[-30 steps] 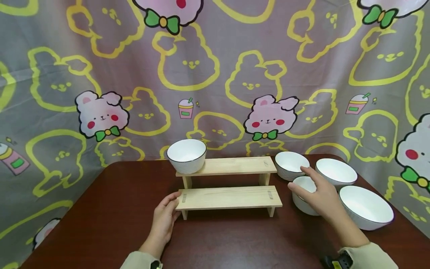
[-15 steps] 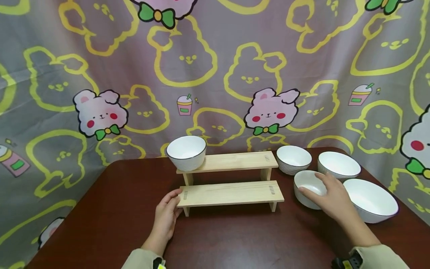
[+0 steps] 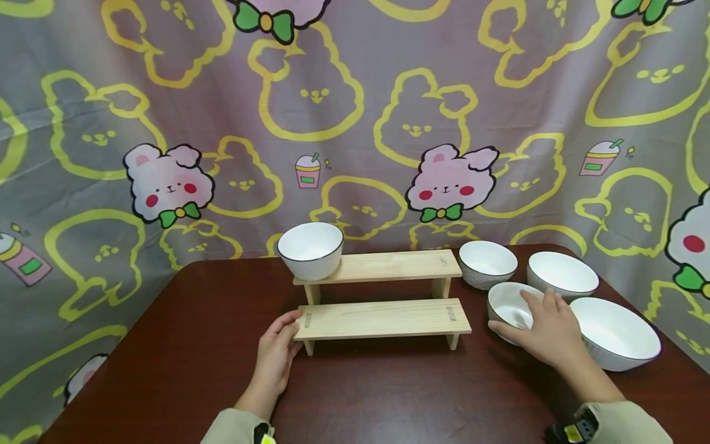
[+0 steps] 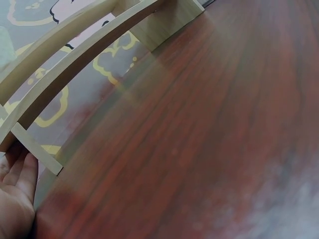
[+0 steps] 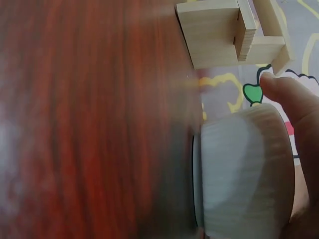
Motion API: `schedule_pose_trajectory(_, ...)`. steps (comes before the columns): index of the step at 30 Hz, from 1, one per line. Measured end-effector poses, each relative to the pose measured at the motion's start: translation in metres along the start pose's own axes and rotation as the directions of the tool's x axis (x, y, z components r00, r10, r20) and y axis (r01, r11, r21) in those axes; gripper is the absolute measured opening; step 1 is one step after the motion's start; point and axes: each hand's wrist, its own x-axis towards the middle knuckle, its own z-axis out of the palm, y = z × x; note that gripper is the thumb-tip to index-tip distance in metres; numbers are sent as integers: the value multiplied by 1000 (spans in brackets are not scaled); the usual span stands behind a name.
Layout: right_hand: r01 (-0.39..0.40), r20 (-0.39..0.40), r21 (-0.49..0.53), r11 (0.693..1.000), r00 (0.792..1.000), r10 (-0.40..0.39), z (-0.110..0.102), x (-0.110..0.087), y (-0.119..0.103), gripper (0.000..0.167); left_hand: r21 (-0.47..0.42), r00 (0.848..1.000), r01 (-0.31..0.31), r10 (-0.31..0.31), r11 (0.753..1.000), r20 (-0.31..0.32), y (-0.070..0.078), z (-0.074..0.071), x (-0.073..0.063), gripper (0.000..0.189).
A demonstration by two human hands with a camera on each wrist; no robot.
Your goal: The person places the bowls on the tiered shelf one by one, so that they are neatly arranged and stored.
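Note:
A two-tier wooden stand [image 3: 383,319] is on the table, with a white, dark-rimmed bowl [image 3: 310,253] at the left end of its upper board. My left hand [image 3: 274,357] holds the lower board's left end, thumb on top and fingers beneath; the left wrist view shows these fingers [image 4: 20,177] beside the stand's leg. My right hand [image 3: 554,330] is spread over a small white bowl [image 3: 505,302] right of the stand, its thumb at the near left rim. In the right wrist view the thumb [image 5: 289,94] stands out past the bowl's side [image 5: 244,169].
Behind the small bowl is another white bowl [image 3: 488,262], close to the stand's right end. Two wider bowls, one at the back [image 3: 563,271] and one nearer [image 3: 616,330], stand along the right table edge. A patterned curtain [image 3: 360,123] hangs behind the dark wooden table [image 3: 377,394].
My right hand has moved slightly right and lowered over the small bowl, its thumb coming down to the near rim. The left hand keeps its hold on the stand. The head view has shifted slightly.

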Motion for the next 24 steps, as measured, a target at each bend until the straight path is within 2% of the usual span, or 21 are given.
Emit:
schedule_pose_trajectory(11,-60,-14,-32,998,998,60,5,2,-3,94,-2,1000,1,-1,1000,-2,1,0,-2,24)
schedule_pose_trajectory(21,-59,58,-30,998,996,61,-4,7,-4,95,8,1000,3,-3,1000,-3,0,-1,-2,26)
schedule_pose_trajectory(24,-56,57,-27,998,997,57,-6,8,-4,93,3,1000,1,-1,1000,-1,0,-1,0,26)
